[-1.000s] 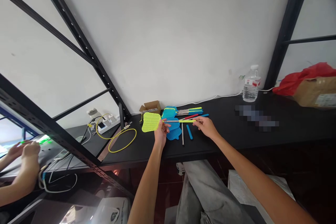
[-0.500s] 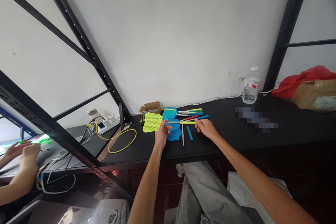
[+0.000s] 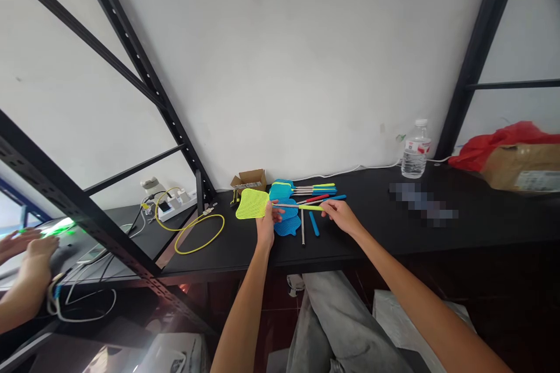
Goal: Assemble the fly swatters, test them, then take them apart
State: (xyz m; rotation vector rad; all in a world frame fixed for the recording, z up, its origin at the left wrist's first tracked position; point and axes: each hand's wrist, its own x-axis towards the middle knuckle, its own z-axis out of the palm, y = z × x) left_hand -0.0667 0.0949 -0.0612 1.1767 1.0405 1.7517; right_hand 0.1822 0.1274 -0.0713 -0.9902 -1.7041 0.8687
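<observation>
A yellow-green fly swatter (image 3: 252,204) is held level above the black table, its perforated head to the left. My left hand (image 3: 266,222) is closed around the neck by the head. My right hand (image 3: 340,214) grips the end of its yellow-green handle. Behind it lies a stack of blue fly swatters (image 3: 281,189) with metal rods and coloured handles. Partly under the held swatter are loose blue swatter heads (image 3: 287,226). Nearer me lie a metal rod (image 3: 303,228) and a separate blue handle (image 3: 314,224).
A small open cardboard box (image 3: 249,179) stands by the wall. Left are a coiled yellow cable (image 3: 222,233) and a power strip (image 3: 177,208). A water bottle (image 3: 415,150) and a larger carton (image 3: 522,169) with red plastic stand right. Another person's hands (image 3: 39,247) work far left.
The view has shifted slightly. Both hands keep hold of the fly swatter, which slants down a little more toward the right. The other person's hands have moved left in view.
</observation>
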